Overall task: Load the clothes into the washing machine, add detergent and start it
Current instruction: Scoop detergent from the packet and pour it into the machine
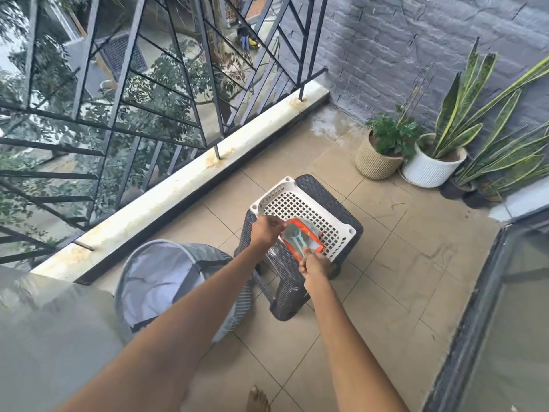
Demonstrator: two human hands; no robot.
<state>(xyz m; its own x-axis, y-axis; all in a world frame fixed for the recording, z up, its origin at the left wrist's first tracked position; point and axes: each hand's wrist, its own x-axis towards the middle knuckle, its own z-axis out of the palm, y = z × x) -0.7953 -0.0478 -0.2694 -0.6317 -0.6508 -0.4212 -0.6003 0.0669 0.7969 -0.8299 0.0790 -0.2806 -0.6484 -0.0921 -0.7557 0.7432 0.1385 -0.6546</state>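
Orange and silver detergent pouch [301,240] lies flat in a white plastic lattice basket [300,203], long axis running from near-left to far-right along the basket's diagonal. Pale blue-green scoop [298,243] rests on the pouch face, handle aimed down toward the right hand.

Left hand [267,230]: fingers curled, pinching the pouch's upper left edge. Right hand [315,267]: fingers curled at the pouch's lower corner; grip looks to pinch the scoop handle's end, though blur keeps this uncertain.

One basket, rectangular, square-holed, sits on one dark woven-texture stool [285,281], which stands on beige floor tiles [401,263].

One round hamper [166,281], grey fabric with a wire rim, tilted open toward the camera, just left of the stool. Inside shows only pale lining.

Grey smooth washing machine top [50,337] fills the near-left corner.

Three potted plants by the grey brick wall [416,49]: one leafy in a ribbed beige pot [375,160], one sword-leaved in a ribbed white pot [430,172], one more sword-leaved clump [511,162] at the right edge, pot mostly hidden.

Black metal railing [124,93] on a white stained kerb. One bare foot [258,400] at bottom centre.
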